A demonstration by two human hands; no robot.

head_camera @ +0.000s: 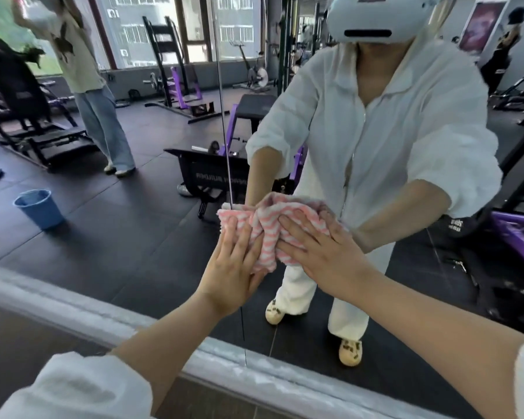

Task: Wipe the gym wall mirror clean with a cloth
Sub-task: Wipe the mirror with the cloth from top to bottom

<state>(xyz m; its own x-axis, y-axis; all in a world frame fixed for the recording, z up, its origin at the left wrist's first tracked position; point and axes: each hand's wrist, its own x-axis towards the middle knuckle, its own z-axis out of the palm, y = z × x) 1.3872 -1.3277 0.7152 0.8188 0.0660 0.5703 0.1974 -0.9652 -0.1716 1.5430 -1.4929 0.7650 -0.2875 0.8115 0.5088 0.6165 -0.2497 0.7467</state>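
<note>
Mirror point(139, 225) fills most of head view, frame edge point(103, 320) running from 9 o'clock down to 5 o'clock. Cloth point(266, 228), pink-and-white striped, bunched against glass near centre, straddling vertical seam point(229, 176) between two panes. Left hand point(235, 267) at 7 o'clock of cloth, fingers straight and together, pressing flat on cloth's left part. Right hand point(321, 252) at 4 o'clock of cloth, fingers spread and straight, pressing flat on its right part. Both forearms bare, white sleeves pushed up. Reflected in glass: wearer in white clothes and headset, blue bucket point(40, 208) on dark floor at 9 o'clock, second person point(85, 71) standing at 10 o'clock, purple and black gym machines behind.
</note>
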